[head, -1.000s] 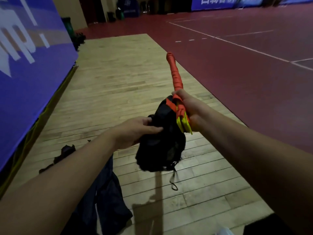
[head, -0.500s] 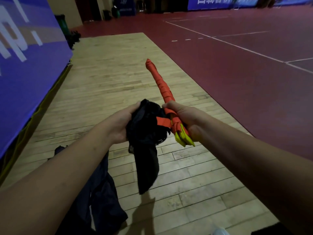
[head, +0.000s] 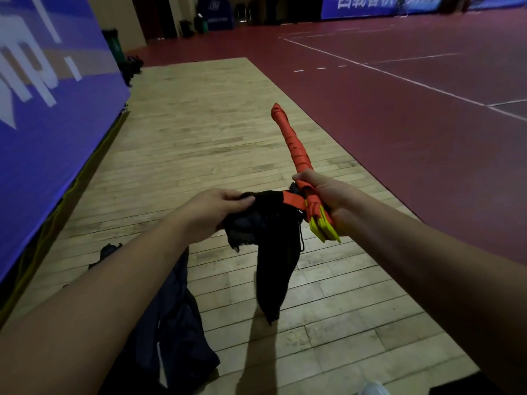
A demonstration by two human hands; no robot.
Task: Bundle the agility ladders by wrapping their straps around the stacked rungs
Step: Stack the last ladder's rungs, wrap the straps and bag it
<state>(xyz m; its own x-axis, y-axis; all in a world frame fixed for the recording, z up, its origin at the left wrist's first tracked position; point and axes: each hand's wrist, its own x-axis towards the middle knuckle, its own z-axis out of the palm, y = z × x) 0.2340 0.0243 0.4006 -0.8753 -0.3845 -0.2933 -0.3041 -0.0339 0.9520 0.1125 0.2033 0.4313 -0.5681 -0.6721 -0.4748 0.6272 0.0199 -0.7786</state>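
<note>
Bundle (head: 293, 146) of strap-wrapped rungs sits clenched in my right hand (head: 328, 201), above the wooden floor's (head: 199, 138) right edge. My left hand (head: 216, 206) pinches the black bag (head: 273, 252); I'd spread its mouth wide before feeding the yellow ends in.

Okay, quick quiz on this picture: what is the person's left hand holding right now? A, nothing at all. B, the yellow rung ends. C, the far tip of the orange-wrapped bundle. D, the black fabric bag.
D: the left hand pinches the top edge of the black fabric bag, while the right hand has its grip around the orange-wrapped bundle just above the yellow rung ends.
</note>
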